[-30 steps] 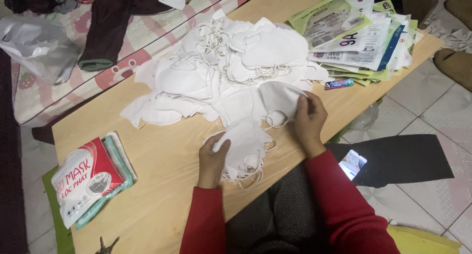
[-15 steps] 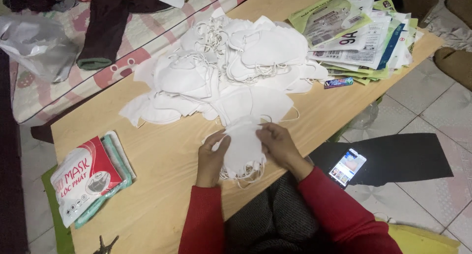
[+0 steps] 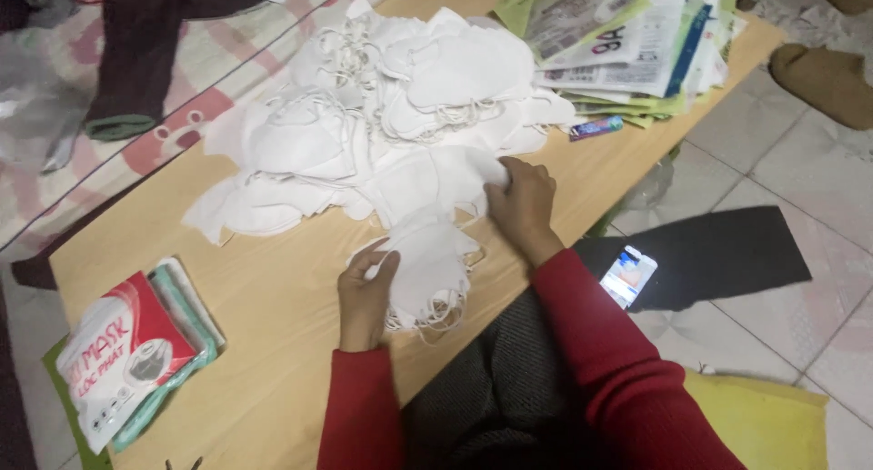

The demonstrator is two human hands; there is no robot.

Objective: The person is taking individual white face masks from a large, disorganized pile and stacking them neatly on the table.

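Holding down a small stack of masks [image 3: 426,268] near the table [image 3: 273,315] edge with left hand [image 3: 366,293], fingers curled. Farther out, right hand [image 3: 521,197] pinching one mask [image 3: 435,181] off the big pile [image 3: 382,106] just beyond.

Home room: tiled floor [image 3: 800,175], patterned bedding [image 3: 136,161], low wooden table [image 3: 273,315]

Bare table [image 3: 273,343] lies open leftward up to the packets [image 3: 127,361]; the mask heap [image 3: 391,115] blocks ahead.
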